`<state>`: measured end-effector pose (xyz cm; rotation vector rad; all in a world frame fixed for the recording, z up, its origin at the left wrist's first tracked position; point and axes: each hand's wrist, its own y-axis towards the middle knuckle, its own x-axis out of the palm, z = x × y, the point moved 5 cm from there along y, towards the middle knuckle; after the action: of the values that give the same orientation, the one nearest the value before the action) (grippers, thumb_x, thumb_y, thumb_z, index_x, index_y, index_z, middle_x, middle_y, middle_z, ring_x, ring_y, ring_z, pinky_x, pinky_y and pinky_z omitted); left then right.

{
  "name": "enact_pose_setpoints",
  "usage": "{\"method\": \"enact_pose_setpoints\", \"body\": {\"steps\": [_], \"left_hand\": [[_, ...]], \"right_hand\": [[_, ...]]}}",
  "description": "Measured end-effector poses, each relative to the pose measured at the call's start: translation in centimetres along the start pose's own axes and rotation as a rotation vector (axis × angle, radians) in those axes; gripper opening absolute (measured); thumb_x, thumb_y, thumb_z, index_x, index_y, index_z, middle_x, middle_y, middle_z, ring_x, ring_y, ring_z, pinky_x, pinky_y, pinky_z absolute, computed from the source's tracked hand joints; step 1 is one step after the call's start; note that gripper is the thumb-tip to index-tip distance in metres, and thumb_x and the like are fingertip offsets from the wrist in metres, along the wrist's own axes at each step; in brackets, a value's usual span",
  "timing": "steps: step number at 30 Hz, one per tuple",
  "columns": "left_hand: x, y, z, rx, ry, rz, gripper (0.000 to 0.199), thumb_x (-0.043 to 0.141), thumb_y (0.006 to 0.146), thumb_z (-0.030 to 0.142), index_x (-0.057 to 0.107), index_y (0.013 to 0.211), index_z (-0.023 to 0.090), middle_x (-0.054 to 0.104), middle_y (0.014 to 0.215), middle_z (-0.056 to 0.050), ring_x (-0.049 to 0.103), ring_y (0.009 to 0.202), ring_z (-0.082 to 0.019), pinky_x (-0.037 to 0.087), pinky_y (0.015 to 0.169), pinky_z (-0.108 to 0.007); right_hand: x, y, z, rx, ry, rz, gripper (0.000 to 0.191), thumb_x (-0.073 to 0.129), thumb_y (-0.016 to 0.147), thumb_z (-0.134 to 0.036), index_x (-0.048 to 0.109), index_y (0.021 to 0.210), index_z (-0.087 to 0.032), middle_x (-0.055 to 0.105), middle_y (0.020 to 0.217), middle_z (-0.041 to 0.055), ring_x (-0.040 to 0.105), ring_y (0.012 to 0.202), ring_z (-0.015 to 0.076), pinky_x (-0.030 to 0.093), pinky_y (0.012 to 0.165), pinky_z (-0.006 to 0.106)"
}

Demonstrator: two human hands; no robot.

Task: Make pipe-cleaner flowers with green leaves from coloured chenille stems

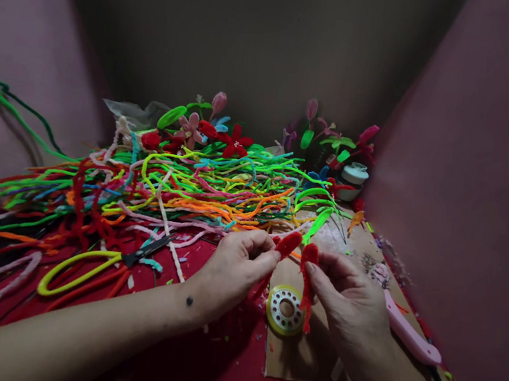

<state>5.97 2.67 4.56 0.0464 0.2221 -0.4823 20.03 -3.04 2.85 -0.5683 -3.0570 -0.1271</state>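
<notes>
Between thumb and fingers, my left hand [240,262] pinches a red pipe-cleaner petal [289,244], its rounded tip pointing up and right. A second red pipe-cleaner petal [310,256] is gripped in my right hand [355,303], with its twisted tail hanging below the thumb. The two petals are close together but a narrow gap shows between them. Just under them a roll of clear tape [286,310] lies flat on a cardboard sheet [304,366]. Green pipe-cleaner leaves [319,223] are right behind the petals.
A large heap of coloured pipe cleaners [216,188] spreads across the back and left. Yellow-handled scissors [77,272] lie left of my hands. A pink corded glue gun [410,331] rests at the right. Finished flowers [235,142] and a white-lidded jar [353,180] stand behind.
</notes>
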Motion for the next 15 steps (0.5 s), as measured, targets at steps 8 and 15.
{"method": "enact_pose_setpoints", "body": {"steps": [8, 15], "left_hand": [[0.2, -0.1, 0.0, -0.113, -0.105, -0.046, 0.016, 0.058, 0.073, 0.025, 0.056, 0.061, 0.015, 0.043, 0.047, 0.006, 0.035, 0.040, -0.005, 0.025, 0.041, -0.019], [0.6, 0.1, -0.9, -0.175, -0.286, -0.077, 0.020, 0.061, 0.073, 0.027, 0.051, 0.061, 0.015, 0.042, 0.045, 0.007, 0.033, 0.037, -0.004, 0.023, 0.039, -0.018]], "right_hand": [[-0.1, -0.1, -0.6, -0.117, -0.126, 0.022, 0.019, 0.066, 0.075, -0.030, 0.067, 0.091, -0.019, 0.072, 0.089, 0.0041, 0.066, 0.080, 0.0187, 0.053, 0.075, 0.031], [-0.2, 0.0, -0.1, -0.065, -0.066, 0.022, 0.019, 0.067, 0.074, -0.031, 0.068, 0.090, -0.021, 0.072, 0.089, 0.0031, 0.066, 0.082, 0.0181, 0.053, 0.074, 0.029]]}}
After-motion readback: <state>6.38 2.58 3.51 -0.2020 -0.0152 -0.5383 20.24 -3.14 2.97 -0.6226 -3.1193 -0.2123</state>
